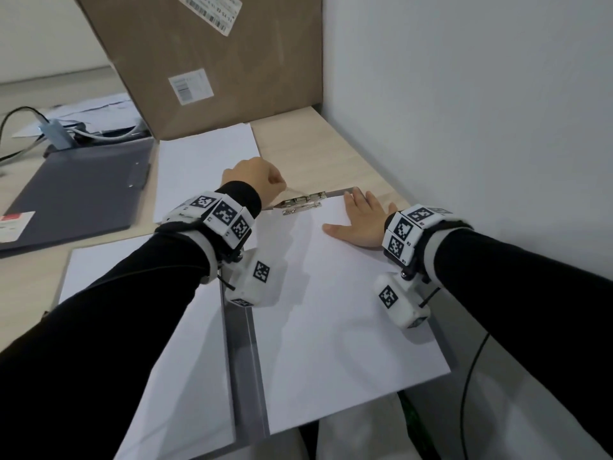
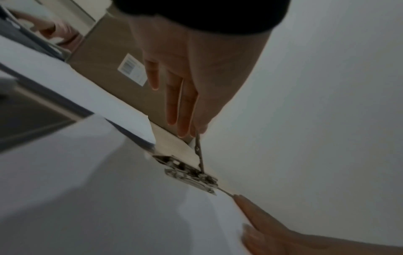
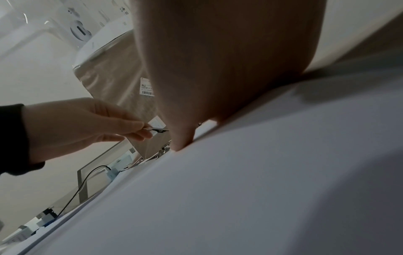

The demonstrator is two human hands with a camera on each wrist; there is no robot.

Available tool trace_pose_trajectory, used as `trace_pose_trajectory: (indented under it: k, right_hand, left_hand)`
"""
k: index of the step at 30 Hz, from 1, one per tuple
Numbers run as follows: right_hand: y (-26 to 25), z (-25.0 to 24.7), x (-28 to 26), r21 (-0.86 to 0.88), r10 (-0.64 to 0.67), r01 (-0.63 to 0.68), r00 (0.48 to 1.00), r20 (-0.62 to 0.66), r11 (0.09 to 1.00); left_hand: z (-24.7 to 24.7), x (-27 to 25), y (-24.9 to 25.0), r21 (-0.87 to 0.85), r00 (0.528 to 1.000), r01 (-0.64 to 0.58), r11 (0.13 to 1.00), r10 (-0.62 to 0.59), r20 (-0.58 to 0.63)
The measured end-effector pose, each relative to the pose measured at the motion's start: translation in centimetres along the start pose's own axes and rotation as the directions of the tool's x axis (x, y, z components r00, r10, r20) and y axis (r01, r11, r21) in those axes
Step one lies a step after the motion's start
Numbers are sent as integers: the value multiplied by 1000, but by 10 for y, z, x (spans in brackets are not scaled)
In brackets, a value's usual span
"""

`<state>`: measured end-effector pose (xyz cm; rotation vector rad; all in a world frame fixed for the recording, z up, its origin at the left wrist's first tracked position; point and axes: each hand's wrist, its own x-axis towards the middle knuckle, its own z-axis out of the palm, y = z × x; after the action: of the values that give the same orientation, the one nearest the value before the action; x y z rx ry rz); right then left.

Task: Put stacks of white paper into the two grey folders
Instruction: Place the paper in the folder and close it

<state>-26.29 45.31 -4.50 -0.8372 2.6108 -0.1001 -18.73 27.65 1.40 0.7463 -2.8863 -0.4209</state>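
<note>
The left hand pinches the raised lever of the metal clip at the far edge of the open grey folder; the right hand lies flat, fingers straight, on the paper stack in the folder's right half; a second, closed folder lies far left.

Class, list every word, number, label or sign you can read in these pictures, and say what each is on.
No text can be read.
Two barcode labels on the cardboard box: print too small.
Red and white sticker on the closed grey folder: blurred.
Wrist bands: black and white square codes, with tiny marks too small to read.
</note>
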Motion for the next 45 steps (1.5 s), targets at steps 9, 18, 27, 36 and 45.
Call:
trace_pose_trajectory:
  k: [9, 18, 27, 36, 45]
  right_hand:
    - [0, 0, -1, 8, 3, -3, 1000, 6, 1000]
    - [-1, -3, -3, 21, 6, -6, 999, 34, 1000]
    - [-4, -9, -9, 71, 25, -29, 998, 51, 997]
    - [1, -19, -19, 391, 32, 10, 994, -100, 920]
    - [28, -8, -82, 523, 263, -36, 893, -366, 851]
  left_hand:
    - [16, -5, -4, 467, 949, -138, 873, -18, 315]
    - [24, -7, -6, 445, 929, -90, 891, -86, 360]
    - [16, -20, -9, 389, 893, -131, 912, -62, 445]
    - [-6, -53, -7, 144, 920, 52, 988, -103, 378]
    - [-2, -127, -9, 91, 907, -23, 996, -18, 420]
